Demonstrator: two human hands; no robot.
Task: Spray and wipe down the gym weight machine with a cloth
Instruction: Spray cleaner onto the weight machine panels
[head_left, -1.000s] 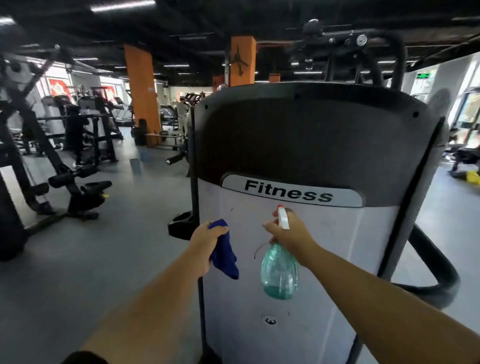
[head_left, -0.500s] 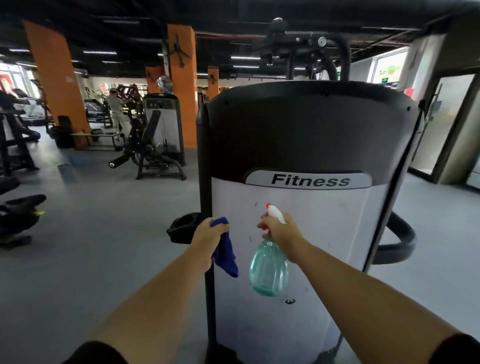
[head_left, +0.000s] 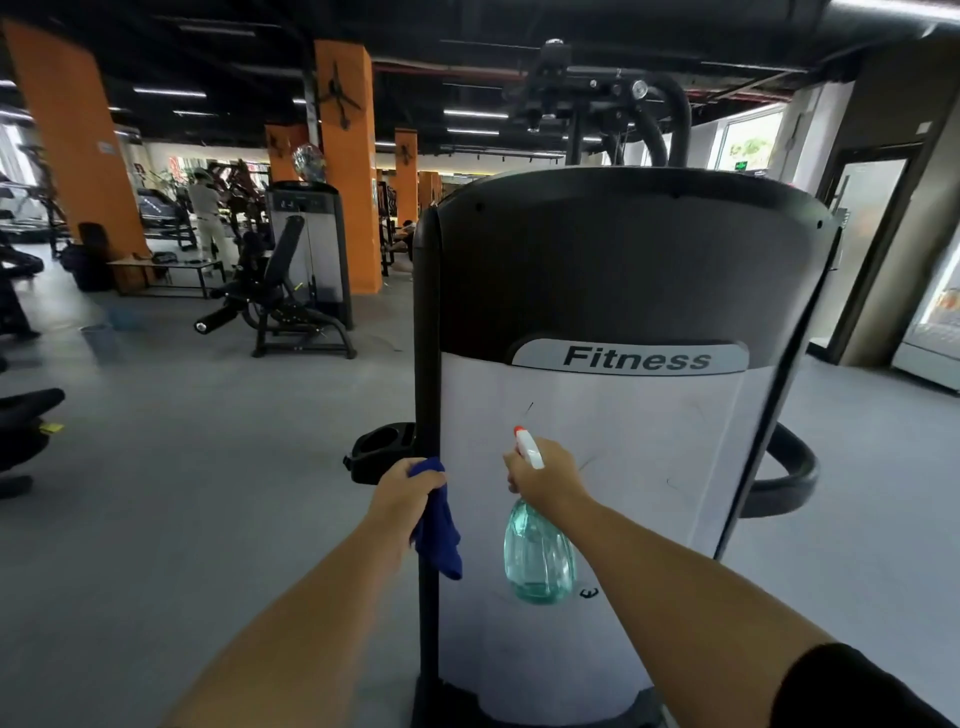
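The left hand (head_left: 402, 493) gripped a bunched blue cloth (head_left: 436, 525) beside the dark post at the left edge of the weight machine (head_left: 623, 260), apparently kept ready for wiping. Just to its right, the right hand (head_left: 550, 475) was closed round the neck of a pale green spray bottle (head_left: 537, 556). Its nozzle faced the pale front panel (head_left: 649, 452) under the "Fitness" label, likely so the mist would land there.

Head camera looks forward and down, close to the weight machine (head_left: 597, 467).
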